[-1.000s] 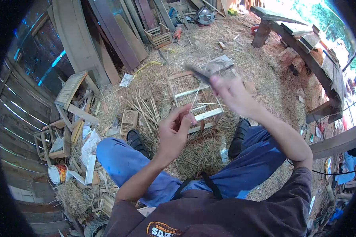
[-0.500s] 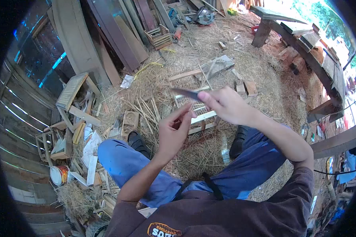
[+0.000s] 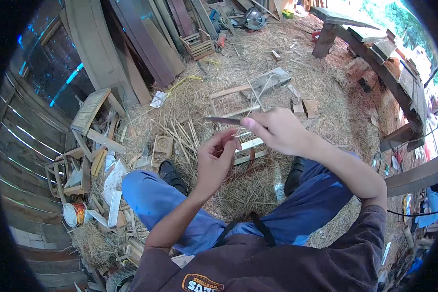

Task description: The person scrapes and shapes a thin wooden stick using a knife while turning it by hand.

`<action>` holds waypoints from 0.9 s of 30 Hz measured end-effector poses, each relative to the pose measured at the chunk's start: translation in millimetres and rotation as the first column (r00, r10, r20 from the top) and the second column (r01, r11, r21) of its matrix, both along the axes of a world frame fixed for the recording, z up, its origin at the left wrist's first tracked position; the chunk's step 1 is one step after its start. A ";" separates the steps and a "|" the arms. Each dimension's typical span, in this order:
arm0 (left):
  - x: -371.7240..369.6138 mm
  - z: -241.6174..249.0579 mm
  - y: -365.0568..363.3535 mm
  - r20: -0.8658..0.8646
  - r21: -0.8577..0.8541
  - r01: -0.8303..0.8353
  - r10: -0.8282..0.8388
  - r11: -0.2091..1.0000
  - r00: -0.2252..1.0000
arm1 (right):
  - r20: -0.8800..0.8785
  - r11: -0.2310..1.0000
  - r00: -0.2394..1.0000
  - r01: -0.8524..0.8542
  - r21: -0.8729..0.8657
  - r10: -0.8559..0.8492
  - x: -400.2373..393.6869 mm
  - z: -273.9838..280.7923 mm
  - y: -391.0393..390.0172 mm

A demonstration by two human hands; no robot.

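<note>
My right hand (image 3: 280, 131) is closed round the handle of a knife (image 3: 224, 120), whose dark blade points left above my other hand. My left hand (image 3: 216, 158) has its fingers curled and pinched together just below the blade; what they hold is too small to make out. Beneath both hands a wooden frame with thin slats (image 3: 250, 144) lies on the straw-covered ground. Several thin sticks (image 3: 181, 138) are spread on the straw to its left.
A small slatted crate (image 3: 197, 45) and a circular saw (image 3: 254, 19) are at the back. At the left stand a slatted wooden piece (image 3: 91, 109) and a paint can (image 3: 74, 214). A rough wooden bench (image 3: 374, 53) runs along the right. A square wood block (image 3: 161, 147) lies near my foot.
The knife has swung to a more level angle and its tip has shifted slightly left and down. My left fingers are slightly more curled.
</note>
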State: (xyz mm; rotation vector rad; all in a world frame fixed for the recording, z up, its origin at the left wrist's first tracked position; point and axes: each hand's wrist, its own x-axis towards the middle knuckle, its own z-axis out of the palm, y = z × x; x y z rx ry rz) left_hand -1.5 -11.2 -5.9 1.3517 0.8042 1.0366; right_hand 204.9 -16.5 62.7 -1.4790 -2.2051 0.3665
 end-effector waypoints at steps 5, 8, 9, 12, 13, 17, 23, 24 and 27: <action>-0.7 6.6 1.1 0.035 -0.041 -0.031 0.033 0.999 0.999 | 0.031 0.958 0.999 0.016 0.287 -0.026 8.8 6.8 3.7; -2.3 4.5 4.0 0.031 0.004 -0.048 0.048 0.999 0.998 | -0.003 0.935 0.999 0.038 0.354 -0.039 9.8 10.9 4.0; -3.2 2.2 2.6 0.032 0.035 -0.045 0.044 0.998 0.999 | -0.040 0.932 0.999 0.041 0.360 -0.028 8.6 5.8 3.3; -2.8 4.1 1.5 0.015 0.069 -0.017 0.016 0.997 1.000 | 0.003 0.937 1.000 -0.014 0.348 0.013 7.4 10.3 -3.5; -2.8 4.7 0.8 0.007 0.069 -0.007 0.006 0.998 1.000 | 0.042 0.941 0.999 -0.044 0.335 0.032 7.2 12.5 -5.8; -3.8 3.0 2.5 -0.029 0.095 -0.026 0.029 0.995 0.999 | 0.019 0.939 0.999 0.019 0.344 -0.027 10.9 9.4 -5.1; -2.0 9.2 3.6 0.017 0.001 0.001 -0.001 1.000 1.000 | -0.166 0.935 0.978 0.170 0.311 -0.123 33.4 8.4 11.6; -1.8 7.1 5.4 0.022 -0.027 0.005 -0.004 1.000 1.000 | -0.207 0.953 0.973 0.154 0.260 -0.100 25.8 5.8 5.7; 3.5 3.5 3.6 0.029 -0.031 -0.037 0.038 0.999 0.999 | -0.349 0.995 0.936 0.082 0.056 -0.057 8.5 10.3 -5.9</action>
